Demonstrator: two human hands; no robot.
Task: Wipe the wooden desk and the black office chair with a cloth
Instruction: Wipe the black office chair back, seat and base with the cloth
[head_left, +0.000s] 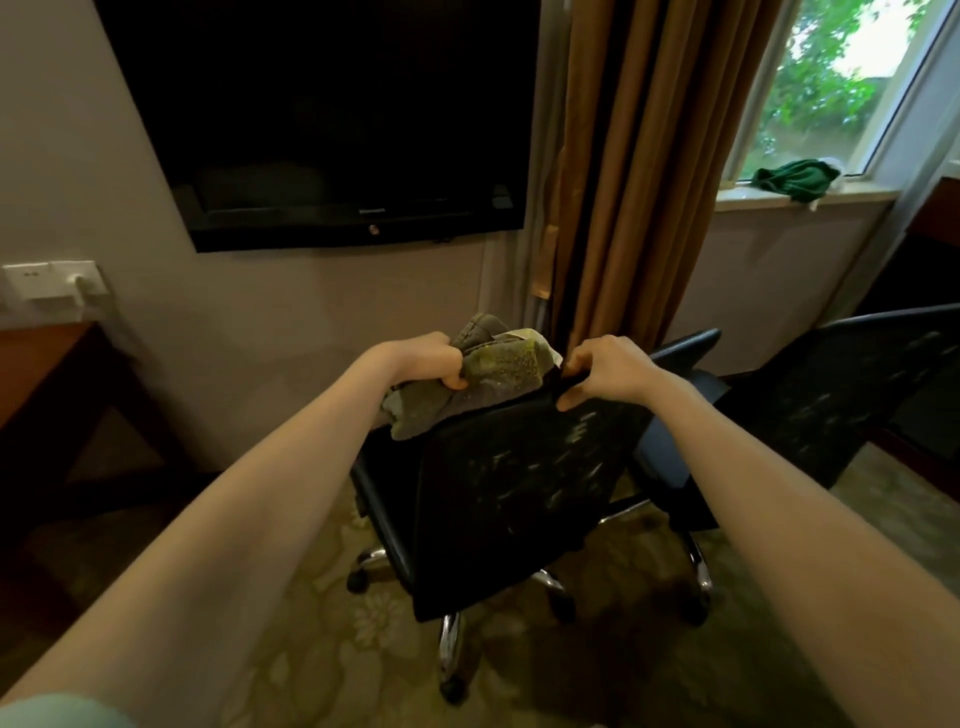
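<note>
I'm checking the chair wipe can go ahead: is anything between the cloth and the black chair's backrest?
Nothing visible does. The left hand grips the cloth, already lying on the top edge of the black office chair. The right hand grips that edge beside it, so only it would block a sweep that way.
</note>
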